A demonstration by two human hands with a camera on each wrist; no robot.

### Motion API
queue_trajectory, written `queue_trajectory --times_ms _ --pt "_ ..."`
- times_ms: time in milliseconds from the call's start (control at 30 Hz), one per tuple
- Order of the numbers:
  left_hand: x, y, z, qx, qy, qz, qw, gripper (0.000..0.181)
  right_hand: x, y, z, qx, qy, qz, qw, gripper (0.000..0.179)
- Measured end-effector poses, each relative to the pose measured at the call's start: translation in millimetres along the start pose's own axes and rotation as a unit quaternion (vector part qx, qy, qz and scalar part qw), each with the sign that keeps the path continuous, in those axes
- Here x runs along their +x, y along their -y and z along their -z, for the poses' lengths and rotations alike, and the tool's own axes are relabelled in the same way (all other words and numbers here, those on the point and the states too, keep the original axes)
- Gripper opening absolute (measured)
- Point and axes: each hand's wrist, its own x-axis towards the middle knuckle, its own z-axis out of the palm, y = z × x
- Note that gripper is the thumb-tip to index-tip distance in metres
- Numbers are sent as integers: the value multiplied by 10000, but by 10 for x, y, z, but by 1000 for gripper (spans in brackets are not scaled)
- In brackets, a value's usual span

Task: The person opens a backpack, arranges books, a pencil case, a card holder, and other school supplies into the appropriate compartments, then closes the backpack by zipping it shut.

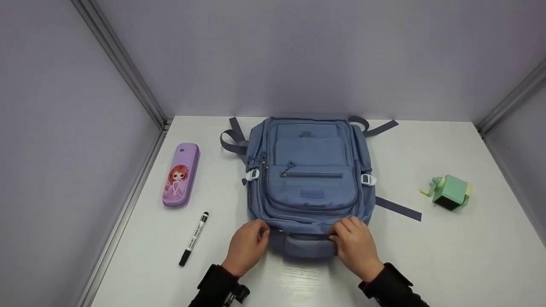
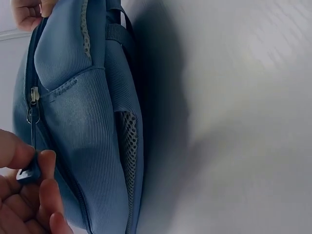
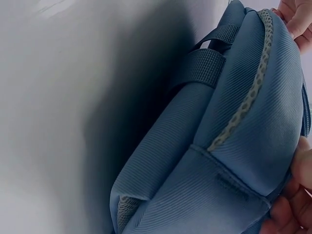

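Observation:
A blue backpack [image 1: 313, 153] lies front side up, its top end toward the person. My left hand [image 1: 247, 245] is at its near left corner. In the left wrist view, thumb and fingers pinch a dark zipper pull [image 2: 30, 170], which hangs by a cord from the metal slider [image 2: 34, 95]. With curled fingers, my right hand [image 1: 355, 245] grips the bag's near right edge beside the zipper line. The right wrist view shows those fingers [image 3: 287, 214] against the fabric; what exactly they pinch is partly hidden.
Left of the bag lie a purple pencil case [image 1: 181, 175] with a cartoon girl and a black-and-white marker [image 1: 194, 238]. A small green toy-like object [image 1: 452, 192] stands at the right. Dark straps [image 1: 399, 208] spread from the bag over the white table [image 1: 426, 264]. Grey panels surround the table.

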Motion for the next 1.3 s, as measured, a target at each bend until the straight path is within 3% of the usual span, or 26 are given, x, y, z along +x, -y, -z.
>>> queue_trajectory --times_ms 300,467,567,733,1000,1300 --pt "28 19 64 -4 132 -14 9999 6 -15 -31 14 -70 15 28 10000 28" --pt "56 274 172 238 -418 407 9980 6 -31 -119 78 -85 -148 -159 9997 30" --pt "116 456 209 287 -539 609 9963 4 -56 -171 113 -54 -133 -289 9995 32" --pt "368 637 132 636 -671 546 9942 6 -82 -189 133 -37 33 -328 9995 31" --pt "851 739 41 961 -806 392 9913 5 -126 -161 151 48 35 -487 9988 32" --pt "1152 861 75 1093 -635 560 9904 6 -177 -128 172 76 186 -517 9985 36"
